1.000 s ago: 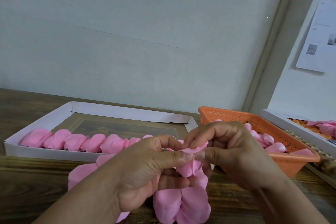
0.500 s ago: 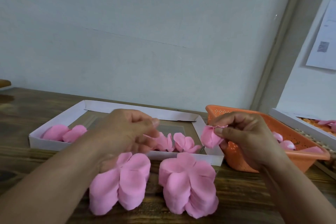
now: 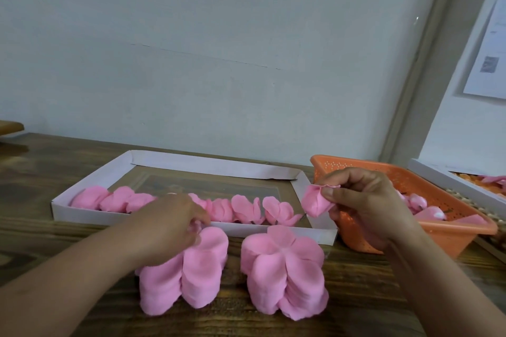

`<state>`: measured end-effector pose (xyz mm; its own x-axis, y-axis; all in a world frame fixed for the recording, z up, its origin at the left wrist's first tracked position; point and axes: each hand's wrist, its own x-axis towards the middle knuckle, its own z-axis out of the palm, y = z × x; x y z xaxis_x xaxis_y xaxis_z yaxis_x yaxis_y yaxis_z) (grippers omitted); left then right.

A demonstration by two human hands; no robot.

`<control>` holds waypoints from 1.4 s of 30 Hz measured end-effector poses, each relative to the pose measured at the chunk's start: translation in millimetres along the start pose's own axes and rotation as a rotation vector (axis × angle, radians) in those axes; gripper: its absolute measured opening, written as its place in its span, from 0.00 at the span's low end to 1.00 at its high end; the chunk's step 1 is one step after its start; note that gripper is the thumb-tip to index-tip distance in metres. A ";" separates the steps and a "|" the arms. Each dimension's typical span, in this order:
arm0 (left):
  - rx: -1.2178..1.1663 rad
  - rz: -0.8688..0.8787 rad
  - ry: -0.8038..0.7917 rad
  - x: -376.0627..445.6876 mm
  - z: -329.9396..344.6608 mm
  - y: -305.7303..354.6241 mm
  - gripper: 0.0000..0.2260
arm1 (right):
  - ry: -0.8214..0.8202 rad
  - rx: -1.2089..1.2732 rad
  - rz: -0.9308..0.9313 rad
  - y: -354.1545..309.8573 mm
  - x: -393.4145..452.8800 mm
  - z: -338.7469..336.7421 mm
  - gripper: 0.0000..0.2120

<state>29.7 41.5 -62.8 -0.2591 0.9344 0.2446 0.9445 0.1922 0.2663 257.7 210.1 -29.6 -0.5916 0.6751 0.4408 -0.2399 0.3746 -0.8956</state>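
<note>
Petal bud (image 3: 317, 201): pinched in right hand (image 3: 364, 200) fingers.
Left hand (image 3: 169, 224): fingers on left petal stack (image 3: 189, 268), grip unclear.
Around: right petal stack (image 3: 284, 271), white box (image 3: 82, 217), orange basket (image 3: 449, 235).

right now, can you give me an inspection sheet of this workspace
surface: wooden table, grain bare in front.
job's things: left petal stack and right petal stack side by side on the table; white box behind them holds a row of rolled petals; orange basket at right holds more pink pieces.
clutter: second white tray at far right, partly out of frame.
hands: left hand touches the top of the left petal stack, grip unclear; right hand pinches a rolled petal over the box's right corner.
cables: nothing seen
surroundings: pale wall; paper sheet on it at right.
</note>
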 end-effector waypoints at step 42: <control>-0.186 0.074 0.145 34.2 -48.8 31.3 0.14 | -0.021 0.024 -0.007 -2.9 -2.6 1.7 0.02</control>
<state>40.5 64.8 -0.6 -0.2293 0.8883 0.3980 0.9122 0.0535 0.4063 258.6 206.2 -28.2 -0.6055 0.6589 0.4464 -0.2624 0.3643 -0.8936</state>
